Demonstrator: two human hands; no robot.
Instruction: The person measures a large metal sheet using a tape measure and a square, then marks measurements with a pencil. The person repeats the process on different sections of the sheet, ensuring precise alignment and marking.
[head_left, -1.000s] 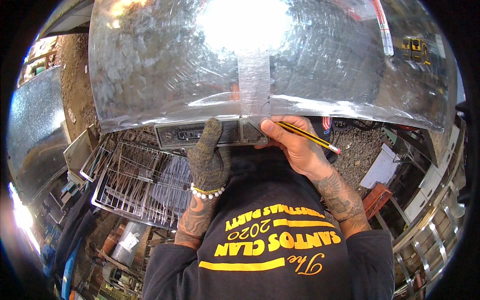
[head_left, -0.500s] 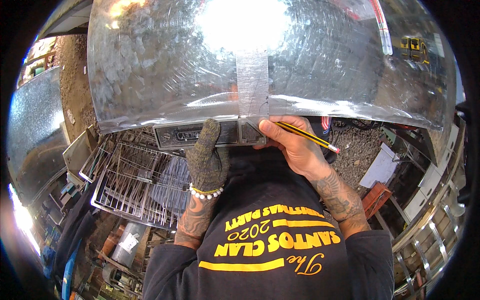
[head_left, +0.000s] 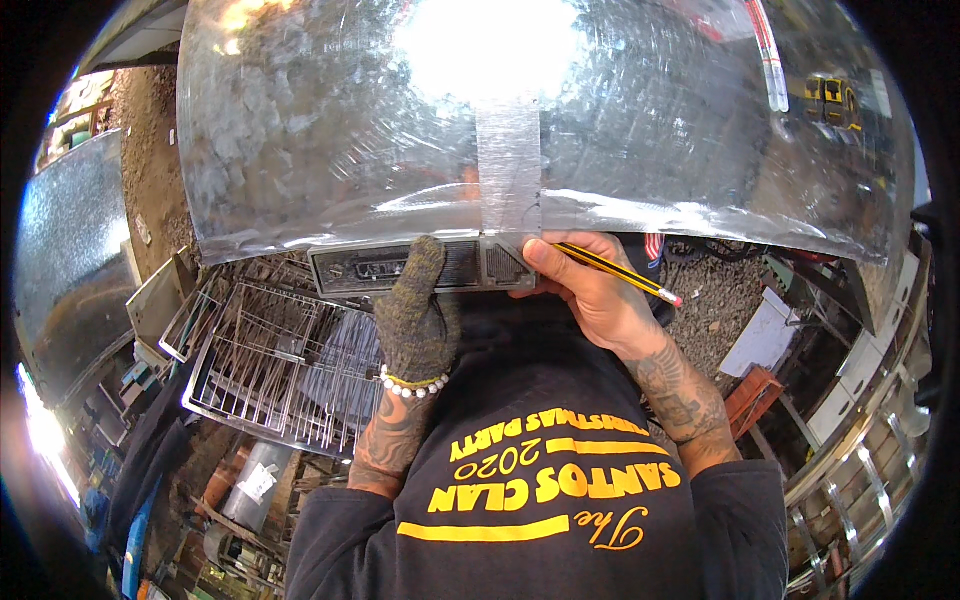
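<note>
A shiny sheet of metal (head_left: 330, 130) spreads out before me. A try square (head_left: 463, 262) has its grey handle along the sheet's near edge, and its broad metal blade lies flat across the sheet, pointing away from me. My left hand (head_left: 415, 320), in a dark knitted glove, grips the handle with the thumb on top; its other fingers are hidden. At the handle's right end, my bare right hand (head_left: 595, 295) pinches the corner by the blade. A yellow-and-black pencil (head_left: 620, 274) rests in that same hand, eraser end out to the right.
A yellow-and-black tool (head_left: 832, 102), perhaps a tape measure, and a red-and-clear strip (head_left: 768, 65) lie at the sheet's far right. Wire racks (head_left: 285, 370) stand below left. A reddish block (head_left: 753, 398) and a white panel (head_left: 758, 335) are at lower right.
</note>
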